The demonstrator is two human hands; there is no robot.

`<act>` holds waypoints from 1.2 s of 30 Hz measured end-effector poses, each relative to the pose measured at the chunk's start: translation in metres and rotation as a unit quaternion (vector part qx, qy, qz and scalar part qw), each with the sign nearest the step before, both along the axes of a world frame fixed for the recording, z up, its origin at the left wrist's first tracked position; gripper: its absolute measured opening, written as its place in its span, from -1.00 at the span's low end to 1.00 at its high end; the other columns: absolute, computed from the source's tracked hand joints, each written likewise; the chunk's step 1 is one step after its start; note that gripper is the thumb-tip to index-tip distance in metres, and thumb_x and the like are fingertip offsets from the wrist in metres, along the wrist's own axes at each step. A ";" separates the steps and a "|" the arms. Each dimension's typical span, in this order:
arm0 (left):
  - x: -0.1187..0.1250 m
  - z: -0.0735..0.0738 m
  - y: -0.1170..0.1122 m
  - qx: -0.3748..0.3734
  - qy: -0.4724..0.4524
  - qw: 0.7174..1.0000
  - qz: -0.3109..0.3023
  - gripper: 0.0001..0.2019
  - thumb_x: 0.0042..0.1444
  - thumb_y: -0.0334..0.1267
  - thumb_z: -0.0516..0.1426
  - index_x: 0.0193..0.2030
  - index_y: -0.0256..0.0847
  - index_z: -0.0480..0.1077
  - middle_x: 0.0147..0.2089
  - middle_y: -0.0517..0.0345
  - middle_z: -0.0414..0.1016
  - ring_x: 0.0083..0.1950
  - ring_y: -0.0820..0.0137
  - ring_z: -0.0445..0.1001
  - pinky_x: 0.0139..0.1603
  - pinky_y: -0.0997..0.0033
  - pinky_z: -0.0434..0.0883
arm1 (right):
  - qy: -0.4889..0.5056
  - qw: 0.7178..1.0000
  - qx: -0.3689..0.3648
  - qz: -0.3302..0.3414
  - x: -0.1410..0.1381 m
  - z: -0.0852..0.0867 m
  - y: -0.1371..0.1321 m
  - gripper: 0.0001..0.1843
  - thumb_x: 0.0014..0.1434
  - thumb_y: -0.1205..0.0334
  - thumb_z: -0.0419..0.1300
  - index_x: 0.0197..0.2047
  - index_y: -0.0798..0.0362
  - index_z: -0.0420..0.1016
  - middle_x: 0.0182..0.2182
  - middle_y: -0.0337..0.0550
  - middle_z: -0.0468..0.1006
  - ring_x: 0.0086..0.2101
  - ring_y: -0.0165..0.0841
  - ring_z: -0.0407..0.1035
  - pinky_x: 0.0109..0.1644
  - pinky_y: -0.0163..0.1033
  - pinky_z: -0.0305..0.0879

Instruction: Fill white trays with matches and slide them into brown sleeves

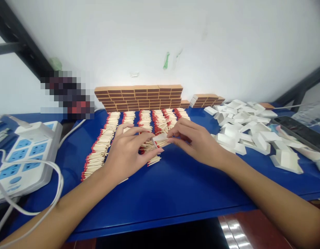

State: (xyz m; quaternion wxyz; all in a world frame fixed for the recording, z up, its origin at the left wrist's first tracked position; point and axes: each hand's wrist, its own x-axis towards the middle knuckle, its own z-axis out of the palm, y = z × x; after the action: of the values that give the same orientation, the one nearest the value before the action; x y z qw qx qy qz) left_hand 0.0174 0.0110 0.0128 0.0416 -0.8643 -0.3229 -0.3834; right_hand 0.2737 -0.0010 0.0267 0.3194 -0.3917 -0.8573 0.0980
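Note:
A small white matchbox tray (162, 138) with some matches lying in it is held above the blue table. My left hand (131, 148) grips its left end between thumb and fingers. At the right end, the fingers of my right hand (192, 136) are pinched together on the tray; whether they also touch matches is hidden. Rows of red-headed matches (112, 122) run across the table behind and left of my hands. A few loose matches (154, 160) lie just under the tray.
Stacked brown-sided matchboxes (139, 97) line the wall, with a shorter stack (206, 100) to their right. Many white trays (243, 121) are heaped on the right beside a phone (300, 131). A power strip (33, 155) and white cables (58, 180) occupy the left.

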 end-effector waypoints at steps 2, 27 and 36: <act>-0.002 0.001 0.002 0.003 -0.007 1.000 0.019 -0.72 0.21 -0.05 0.43 -0.05 -0.12 0.59 -0.02 0.09 0.75 -0.03 0.18 0.70 0.21 -0.01 0.38 | 0.005 1.000 0.007 -0.023 0.004 -0.001 0.002 -0.87 0.51 0.19 0.16 -0.09 -0.01 0.50 -0.23 -0.13 0.47 -0.32 -0.31 0.36 -0.25 -0.18 0.28; -0.007 0.001 0.007 0.014 -0.013 0.995 0.102 -0.73 0.22 0.00 0.41 -0.12 -0.12 0.60 -0.07 0.13 0.77 -0.05 0.17 0.68 0.15 0.02 0.39 | -0.100 0.987 -0.129 0.003 0.014 -0.016 0.013 -0.85 0.49 0.18 0.17 -0.15 0.00 0.50 -0.15 -0.09 0.51 -0.17 -0.23 0.46 -0.06 -0.11 0.35; -0.007 0.000 0.009 0.012 -0.014 0.995 0.097 -0.75 0.22 0.00 0.41 -0.13 -0.07 0.60 -0.10 0.15 0.77 -0.07 0.16 0.69 0.14 0.02 0.38 | -0.104 0.986 -0.130 0.014 0.015 -0.013 0.013 -0.83 0.50 0.18 0.14 -0.16 0.00 0.49 -0.17 -0.09 0.51 -0.21 -0.24 0.44 -0.11 -0.12 0.34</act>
State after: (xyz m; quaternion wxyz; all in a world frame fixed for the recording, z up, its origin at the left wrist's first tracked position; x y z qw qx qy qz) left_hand 0.0106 0.0196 0.0130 0.0842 -0.8227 -0.4016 -0.3934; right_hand 0.2891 0.0116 0.0134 0.1738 -0.4256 -0.8713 0.1717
